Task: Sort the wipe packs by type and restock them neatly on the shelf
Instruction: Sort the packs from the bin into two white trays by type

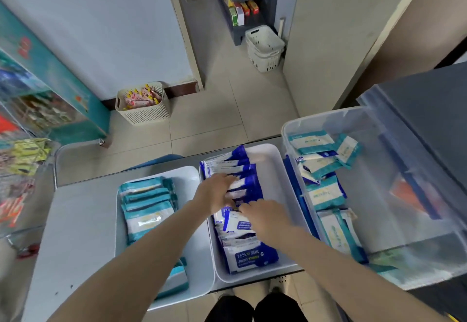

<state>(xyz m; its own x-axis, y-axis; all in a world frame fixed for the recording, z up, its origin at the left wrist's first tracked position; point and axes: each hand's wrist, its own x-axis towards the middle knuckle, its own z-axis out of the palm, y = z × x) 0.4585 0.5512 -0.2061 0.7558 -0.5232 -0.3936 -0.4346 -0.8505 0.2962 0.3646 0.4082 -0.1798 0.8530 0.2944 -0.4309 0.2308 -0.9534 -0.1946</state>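
In the middle bin (271,167), the left hand (218,191) lies spread across the blue wipe packs (249,187); the right hand (267,216) touches them, grip impossible to tell.

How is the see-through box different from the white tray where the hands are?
The see-through box is clear and taller; the white tray is solid and lower. The box's teal packs lie jumbled; the tray's blue packs stand in a row. The left hand and right hand reach into the tray, not the box. Box and tray both hold wipe packs.
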